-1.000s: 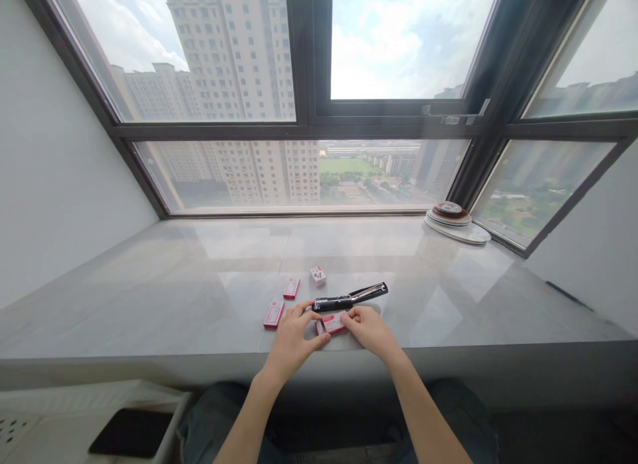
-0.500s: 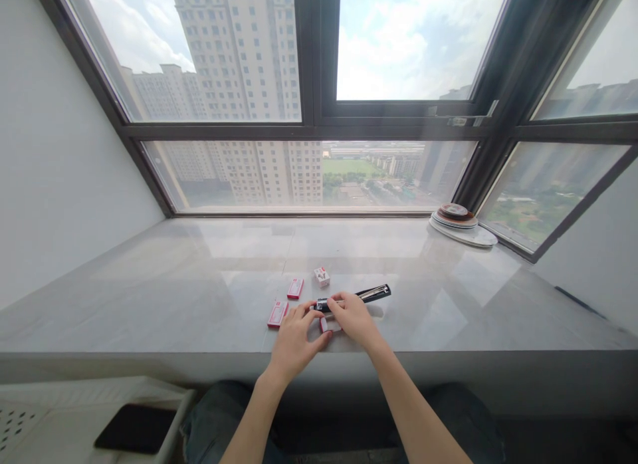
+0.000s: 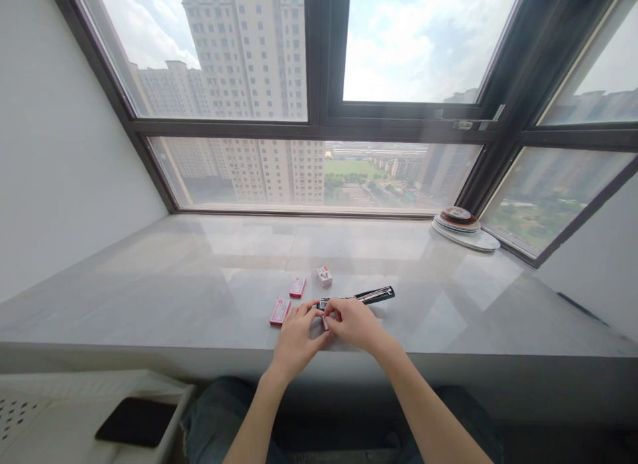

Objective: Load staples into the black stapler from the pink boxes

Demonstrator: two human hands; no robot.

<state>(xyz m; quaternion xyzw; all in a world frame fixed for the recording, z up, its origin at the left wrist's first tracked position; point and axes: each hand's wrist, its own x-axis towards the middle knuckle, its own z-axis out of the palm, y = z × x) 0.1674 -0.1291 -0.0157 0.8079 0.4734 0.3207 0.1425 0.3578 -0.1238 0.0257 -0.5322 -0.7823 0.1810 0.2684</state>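
A black stapler (image 3: 376, 294) lies opened out on the pale stone sill, its metal magazine bared toward the right. My left hand (image 3: 298, 331) curls round a small red-and-white staple box (image 3: 325, 323), fingers at its far side and thumb at the near one. My right hand (image 3: 353, 323) reaches over the stapler with thumb and fingertips pinched together at that box. Whatever sits between those right fingertips is too small to make out. To the left are two red-and-white boxes, one nearer (image 3: 280, 312) and one farther (image 3: 298, 287). A white patterned box (image 3: 323, 276) stands behind the stapler.
Stacked plates (image 3: 463, 228) sit in the far right corner of the sill (image 3: 199, 271) by the window. Below its front edge at left, a white plastic basket (image 3: 54, 411) has a black phone (image 3: 135, 421) in it. A thin dark strip (image 3: 581, 308) lies by the right wall.
My right hand has left the stapler and shifted left and down to the small box, its fingertips now pinched there. My left hand stays at the box. The view has shifted slightly.
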